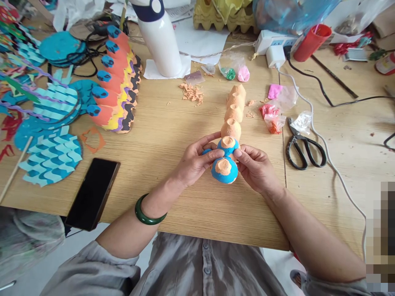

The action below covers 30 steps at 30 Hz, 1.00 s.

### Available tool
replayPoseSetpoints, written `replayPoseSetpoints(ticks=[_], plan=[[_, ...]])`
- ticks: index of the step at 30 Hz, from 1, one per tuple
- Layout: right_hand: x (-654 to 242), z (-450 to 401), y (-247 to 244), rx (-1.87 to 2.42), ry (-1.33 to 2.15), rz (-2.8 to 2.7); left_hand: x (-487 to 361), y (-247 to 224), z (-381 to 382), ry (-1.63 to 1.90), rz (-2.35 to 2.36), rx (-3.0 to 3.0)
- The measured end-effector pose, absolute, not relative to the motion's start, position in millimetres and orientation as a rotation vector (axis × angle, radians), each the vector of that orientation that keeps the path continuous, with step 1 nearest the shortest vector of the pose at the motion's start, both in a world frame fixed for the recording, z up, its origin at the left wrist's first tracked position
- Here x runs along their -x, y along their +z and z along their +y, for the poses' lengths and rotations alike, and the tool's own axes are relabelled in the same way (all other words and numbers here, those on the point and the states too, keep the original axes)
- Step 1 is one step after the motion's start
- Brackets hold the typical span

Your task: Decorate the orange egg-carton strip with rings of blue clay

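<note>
An orange egg-carton strip [231, 128] with a row of bumps stretches away from me across the wooden table. Blue clay [226, 177] covers the sides of its two nearest bumps, leaving their tops orange. My left hand [197, 160] is closed on the strip's left side, thumb on the blue layer and a bit of blue showing by the fingers. From the right, my right hand [255, 166] pinches the same blue-covered part between thumb and fingers. The fingertips hide some of the strip's sides.
A black phone [93, 193] lies at the front left edge. Black-handled scissors [304, 146] and a white cable [324, 144] are to the right. Behind stand a white bottle [162, 45] and a painted egg-carton piece [119, 88]. Orange scraps [191, 93] lie beyond my hands.
</note>
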State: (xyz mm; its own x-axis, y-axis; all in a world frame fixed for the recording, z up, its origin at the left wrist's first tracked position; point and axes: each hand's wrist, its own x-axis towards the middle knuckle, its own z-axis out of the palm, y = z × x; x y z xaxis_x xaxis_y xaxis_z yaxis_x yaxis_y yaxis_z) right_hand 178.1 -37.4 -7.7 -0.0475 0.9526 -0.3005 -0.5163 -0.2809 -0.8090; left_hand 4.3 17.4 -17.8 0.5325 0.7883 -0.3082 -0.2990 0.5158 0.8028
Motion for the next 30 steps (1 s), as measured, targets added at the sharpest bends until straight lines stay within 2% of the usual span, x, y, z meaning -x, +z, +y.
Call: replayPoseSetpoints(ticks=[6, 13, 22, 30], plan=[[-179.7, -38.6, -8.3, 1.036, 1.575, -0.654, -4.2, -16.5, 17.4, 0.732, 0.759, -0.805], [-182.2, -36.3, -11.2, 0.959, 1.775, -0.586, -4.1, -9.2, 18.6, 0.755, 0.822, -0.848], [-182.0, -37.1, -11.9, 1.086, 1.624, -0.639, -4.4, -11.1, 16.2, 0.746, 0.798, -0.903], [-189.6, -32.0, -12.5, 1.004, 1.879, -0.518, -5.4, -9.3, 18.1, 0.778, 0.83, -0.931]])
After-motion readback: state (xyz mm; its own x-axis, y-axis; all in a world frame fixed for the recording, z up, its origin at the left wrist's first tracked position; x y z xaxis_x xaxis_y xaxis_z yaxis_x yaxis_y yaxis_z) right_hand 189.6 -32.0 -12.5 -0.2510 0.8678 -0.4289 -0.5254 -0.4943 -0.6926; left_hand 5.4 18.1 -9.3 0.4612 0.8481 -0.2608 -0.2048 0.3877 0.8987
